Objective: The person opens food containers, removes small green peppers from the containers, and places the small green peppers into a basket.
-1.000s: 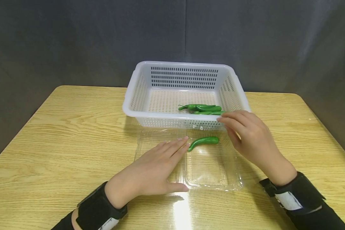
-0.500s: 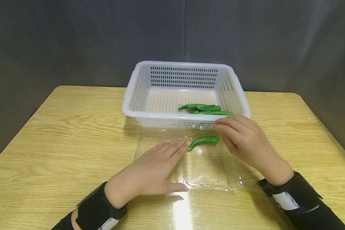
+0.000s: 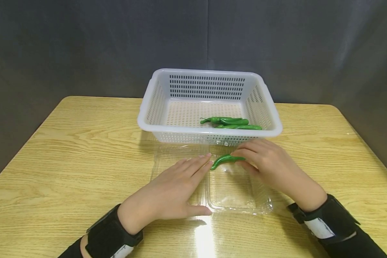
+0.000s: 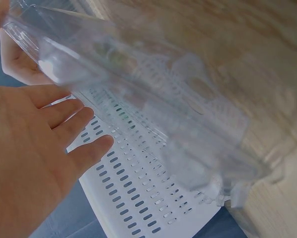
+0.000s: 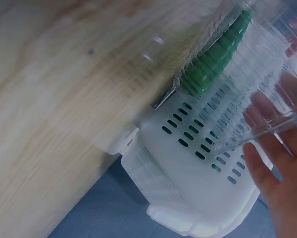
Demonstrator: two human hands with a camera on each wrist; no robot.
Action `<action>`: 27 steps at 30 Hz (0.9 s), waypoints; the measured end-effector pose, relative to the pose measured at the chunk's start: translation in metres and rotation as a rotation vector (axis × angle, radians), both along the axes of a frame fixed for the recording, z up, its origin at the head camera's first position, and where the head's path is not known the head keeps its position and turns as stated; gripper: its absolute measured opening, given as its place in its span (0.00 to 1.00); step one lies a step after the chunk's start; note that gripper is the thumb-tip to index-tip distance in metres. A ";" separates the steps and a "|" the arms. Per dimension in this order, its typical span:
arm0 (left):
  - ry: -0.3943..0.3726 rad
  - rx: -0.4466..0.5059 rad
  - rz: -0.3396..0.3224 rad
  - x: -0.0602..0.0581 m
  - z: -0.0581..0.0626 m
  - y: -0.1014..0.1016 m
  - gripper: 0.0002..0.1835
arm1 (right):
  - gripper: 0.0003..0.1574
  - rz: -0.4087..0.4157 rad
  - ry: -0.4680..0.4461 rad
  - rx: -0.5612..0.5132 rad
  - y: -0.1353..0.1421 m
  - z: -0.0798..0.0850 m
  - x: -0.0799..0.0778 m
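A green chili pepper (image 3: pixel 221 160) lies in the right half of a clear plastic clamshell box (image 3: pixel 232 193) on the table. My left hand (image 3: pixel 175 191) rests flat on the box's left half, fingers straight and thumb apart. Over the pepper's thick right end is my right hand (image 3: pixel 271 163), its bent fingers above and thumb below in the head view, partly covering it. In the right wrist view, the pepper (image 5: pixel 215 57) shows through the clear wall; the thumb and fingers (image 5: pixel 262 106) are apart, with nothing seen between them.
A white slotted basket (image 3: pixel 154 127) stands behind the box, close to its back edge. Several green chili peppers (image 3: pixel 230 121) lie inside at the front right. Dark cloth (image 3: pixel 193 36) hangs behind the wooden table (image 3: pixel 93 143).
My right hand has come down and left from the basket's front rim to the pepper in the box. The left hand and the pepper stay in place.
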State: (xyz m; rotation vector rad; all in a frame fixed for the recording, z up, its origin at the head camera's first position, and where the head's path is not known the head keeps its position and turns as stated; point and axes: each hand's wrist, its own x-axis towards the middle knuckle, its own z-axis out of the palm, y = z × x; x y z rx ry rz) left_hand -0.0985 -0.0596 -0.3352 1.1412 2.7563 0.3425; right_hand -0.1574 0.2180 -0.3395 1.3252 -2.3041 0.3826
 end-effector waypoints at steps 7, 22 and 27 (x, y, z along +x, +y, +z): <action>-0.002 0.002 0.000 0.000 0.000 0.000 0.55 | 0.21 -0.028 -0.067 0.051 -0.002 -0.005 0.001; -0.008 -0.001 -0.002 0.001 0.001 0.000 0.55 | 0.24 -0.075 -0.181 0.113 -0.004 -0.007 0.004; -0.003 0.003 -0.003 0.001 0.001 0.000 0.55 | 0.23 -0.087 -0.208 0.134 -0.005 -0.005 0.003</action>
